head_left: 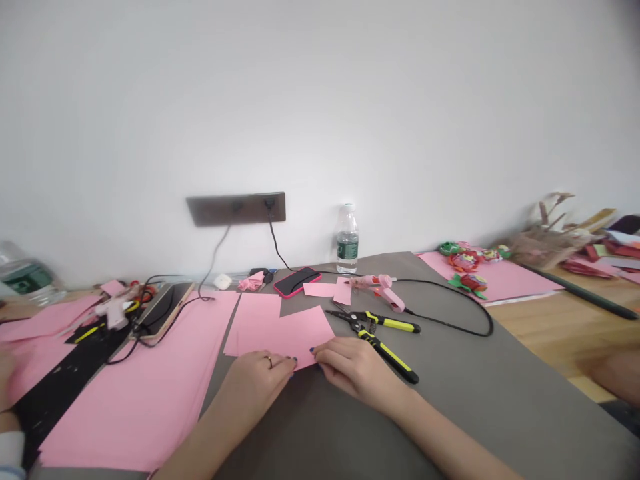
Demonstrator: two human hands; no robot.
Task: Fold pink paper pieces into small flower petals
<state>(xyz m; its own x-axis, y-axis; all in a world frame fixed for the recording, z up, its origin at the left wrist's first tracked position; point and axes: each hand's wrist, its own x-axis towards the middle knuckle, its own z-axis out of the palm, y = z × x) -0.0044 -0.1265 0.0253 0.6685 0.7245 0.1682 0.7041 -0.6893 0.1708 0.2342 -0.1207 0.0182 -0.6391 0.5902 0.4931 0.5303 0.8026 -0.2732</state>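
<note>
As I watch the head feed from my remote station, the person's left hand (257, 385) and right hand (353, 372) sit side by side at the near edge of a pink paper sheet (305, 335). That sheet lies tilted on a grey mat (475, 373), overlapping a second pink sheet (253, 323). The fingers (305, 363) of both hands are pressed together, their tips at the paper's edge, though I cannot tell whether they pinch it or only hold it down. My judgement is that the paired hands are steadying the sheet against sliding.

Just beyond the right hand lies one yellow-and-black wire stripper (373, 327), its jaws closed and pointing left, probably set there to stay within reach. I count two pink scraps (330, 290) beyond the sheets, and two glue guns: a pink one (380, 290) on the mat and a paler one (114, 315) farther left, each apparently placed for its cord to reach the wall socket panel (236, 209). There are two phones, one in a pink case (297, 282) and one in a gold case (165, 310), and two water bottles (347, 240). At least three paper flowers (465, 262) sit on the right. Another person's hand (7, 380) shows at the left edge, apart from these two.
</note>
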